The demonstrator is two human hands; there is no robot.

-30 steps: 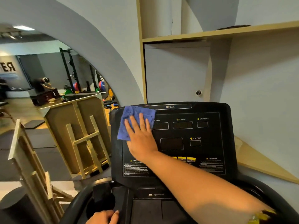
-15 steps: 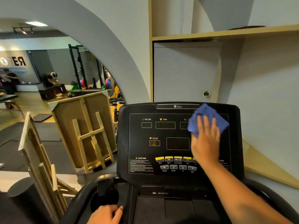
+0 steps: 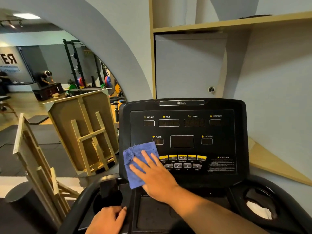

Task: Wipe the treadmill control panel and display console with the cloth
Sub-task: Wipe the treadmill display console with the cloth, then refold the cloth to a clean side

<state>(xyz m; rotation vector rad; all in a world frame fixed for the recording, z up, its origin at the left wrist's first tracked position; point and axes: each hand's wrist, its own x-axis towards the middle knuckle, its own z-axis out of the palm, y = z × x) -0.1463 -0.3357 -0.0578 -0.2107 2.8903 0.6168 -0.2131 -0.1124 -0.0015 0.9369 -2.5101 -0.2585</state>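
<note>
The black treadmill console [image 3: 183, 129] stands upright in front of me, with dark display windows and a row of yellow buttons [image 3: 183, 157]. A blue cloth [image 3: 135, 157] lies flat on the console's lower left corner. My right hand [image 3: 155, 176] presses on the cloth with straight, spread fingers and covers its right part. My left hand [image 3: 108, 220] rests low on the left side of the treadmill's tray, fingers curled over the edge by the cup holder; what it holds I cannot make out.
A cup holder [image 3: 260, 206] with something white inside sits at the lower right. Wooden frames [image 3: 84, 132] lean to the left of the treadmill. A wall cabinet [image 3: 189, 68] and a wooden shelf [image 3: 236, 22] rise behind the console. A mirror [image 3: 42, 73] shows the gym.
My right hand has swept the cloth from the console's upper left to its upper right, then down to the lower left corner. My left hand stays low by the tray.
</note>
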